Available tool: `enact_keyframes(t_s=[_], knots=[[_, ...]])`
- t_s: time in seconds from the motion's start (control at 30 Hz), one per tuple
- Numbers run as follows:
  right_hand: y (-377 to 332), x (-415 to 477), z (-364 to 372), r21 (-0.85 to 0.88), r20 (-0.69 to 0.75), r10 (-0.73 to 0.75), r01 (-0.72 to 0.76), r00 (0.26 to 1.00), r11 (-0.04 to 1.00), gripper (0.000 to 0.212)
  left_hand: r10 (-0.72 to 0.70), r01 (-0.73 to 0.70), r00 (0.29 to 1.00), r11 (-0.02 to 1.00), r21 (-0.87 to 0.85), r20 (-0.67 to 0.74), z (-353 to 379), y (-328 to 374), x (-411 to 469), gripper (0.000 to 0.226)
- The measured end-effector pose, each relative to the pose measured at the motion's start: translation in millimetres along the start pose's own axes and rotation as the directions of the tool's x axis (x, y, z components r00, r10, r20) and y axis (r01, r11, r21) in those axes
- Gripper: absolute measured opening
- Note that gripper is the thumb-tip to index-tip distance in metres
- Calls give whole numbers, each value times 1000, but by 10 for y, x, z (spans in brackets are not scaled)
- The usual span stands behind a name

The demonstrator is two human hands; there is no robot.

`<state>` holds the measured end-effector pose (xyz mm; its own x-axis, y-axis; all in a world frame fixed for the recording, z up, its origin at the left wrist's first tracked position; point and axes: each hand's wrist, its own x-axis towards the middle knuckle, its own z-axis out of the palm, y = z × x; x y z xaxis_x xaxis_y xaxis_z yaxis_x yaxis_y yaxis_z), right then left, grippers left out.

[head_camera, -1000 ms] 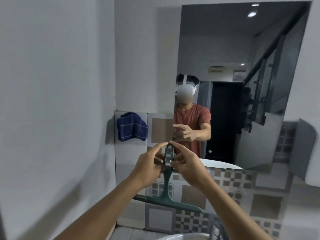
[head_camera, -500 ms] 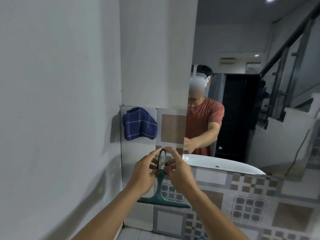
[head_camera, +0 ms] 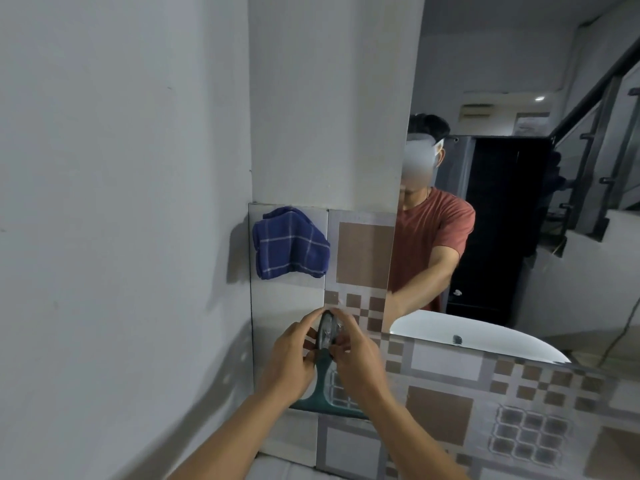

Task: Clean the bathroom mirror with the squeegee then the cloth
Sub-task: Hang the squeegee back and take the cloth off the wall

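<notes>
Squeegee [head_camera: 322, 379] being held upright, blade lowest, in front of the tiled wall [head_camera: 443, 410].
Its handle is being pinched between the left hand [head_camera: 291, 358] and right hand [head_camera: 358, 363]; a blue checked cloth [head_camera: 291, 249] is hanging above, just left of the mirror [head_camera: 519, 220].

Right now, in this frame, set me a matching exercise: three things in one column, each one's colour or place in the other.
Things:
1 squeegee
2 cloth
3 mirror

Descriptions:
A blue with pale checks, hanging on the tiled wall
B reflects a red shirt
C green, held by the left hand and the right hand

Pairs: 1-C, 2-A, 3-B
</notes>
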<state>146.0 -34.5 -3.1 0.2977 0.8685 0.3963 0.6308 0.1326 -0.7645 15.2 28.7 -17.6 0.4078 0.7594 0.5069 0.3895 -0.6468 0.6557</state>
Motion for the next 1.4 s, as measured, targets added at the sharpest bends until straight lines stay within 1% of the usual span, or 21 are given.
enact_keyframes(t_s=[0.1, 0.27, 0.33, 0.5, 0.7, 0.87, 0.97, 1.07, 1.13, 1.23, 1.33, 1.4], knots=[[94, -42, 49, -12, 13, 4, -4, 1000, 1000, 69, 1, -2, 1000, 999, 47, 18, 55, -107, -41, 84], [215, -70, 105, -120, 34, -29, 33, 999, 992, 68, 6, -7, 1000, 999, 48, 30, 135, -201, -60, 79], [242, -70, 106, -117, 31, -28, 32, 999, 993, 65, -4, 3, 1000, 999, 47, 25, 165, -225, -63, 79], [300, -47, 101, -105, 41, -15, 19, 999, 994, 74, -4, 3, 1000, 999, 43, 19, 213, -278, -58, 84], [315, -71, 97, -73, 35, -27, 30, 999, 997, 75, 11, -12, 1000, 999, 53, 9, 224, -302, -67, 86], [223, -138, 9, -99, 55, 0, 5, 998, 995, 74, -15, 16, 1000, 1000, -23, 9, 173, -261, -64, 80], [36, -185, -141, -115, 43, -34, 39, 998, 993, 65, -30, 30, 1000, 993, -110, 1, 45, -140, -84, 76], [-261, -184, -352, -122, 12, -59, 60, 998, 991, 56, 19, -25, 998, 996, -83, -66, -227, 115, -138, 59], [-491, -149, -483, -121, -34, -116, 111, 993, 986, 48, 66, -80, 985, 993, -83, -161, -441, 326, -149, 45], [-856, -26, -627, -107, -138, -242, 229, 960, 968, 39, 173, -202, 930, 978, -59, -326, -769, 667, -78, 29], [-1211, 174, -733, -131, -205, -322, 300, 924, 945, 34, 276, -275, 855, 959, 66, -439, -1083, 924, 121, 21], [-1409, 332, -781, -170, -190, -336, 306, 923, 937, 35, 310, -248, 828, 950, 191, -468, -1271, 1017, 297, 20]])
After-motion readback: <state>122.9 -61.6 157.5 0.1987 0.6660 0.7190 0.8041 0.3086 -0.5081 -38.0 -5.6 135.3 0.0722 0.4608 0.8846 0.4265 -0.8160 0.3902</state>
